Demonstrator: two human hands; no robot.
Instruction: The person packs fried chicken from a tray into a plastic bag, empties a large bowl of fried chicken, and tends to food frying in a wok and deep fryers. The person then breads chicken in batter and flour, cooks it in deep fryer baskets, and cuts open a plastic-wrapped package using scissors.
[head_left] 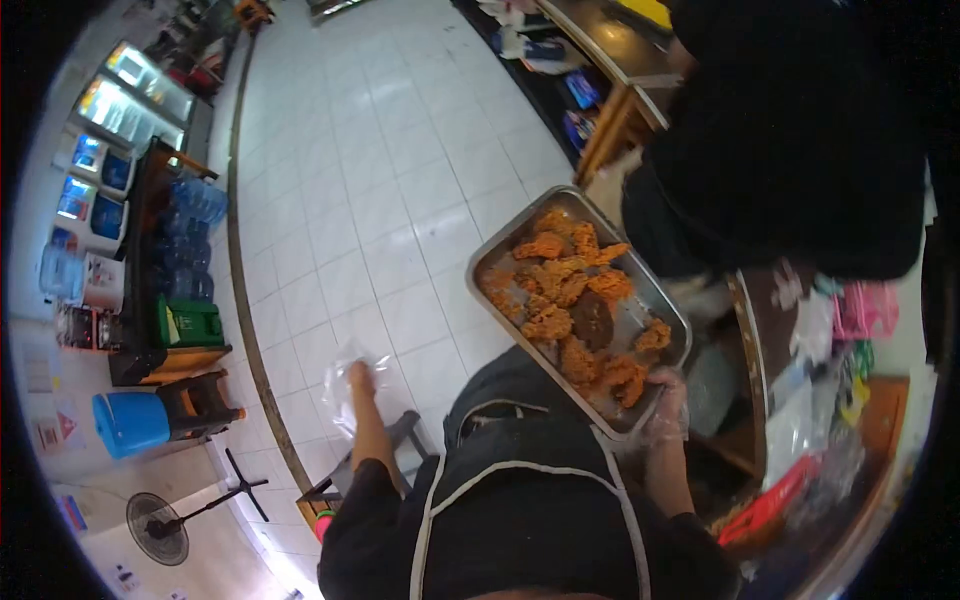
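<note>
A rectangular metal tray (480,262) holds several pieces of orange-brown fried chicken (560,285) and one darker brown piece. My right hand (668,405), in a clear plastic glove, grips the tray's near right corner. The tray is held out over the floor, slightly right of my body. Off to the left hangs my left hand (360,380), away from the tray, with loose clear plastic around it. Blur and glare on that plastic hide how its fingers are set.
A person in black (780,150) stands close beyond the tray at the right. Plastic bags (800,400) and a pink basket (868,310) lie right. A grey stool (400,440) is near my left arm. Water bottles (190,240), a blue container (130,420) and a fan (158,528) line the left wall.
</note>
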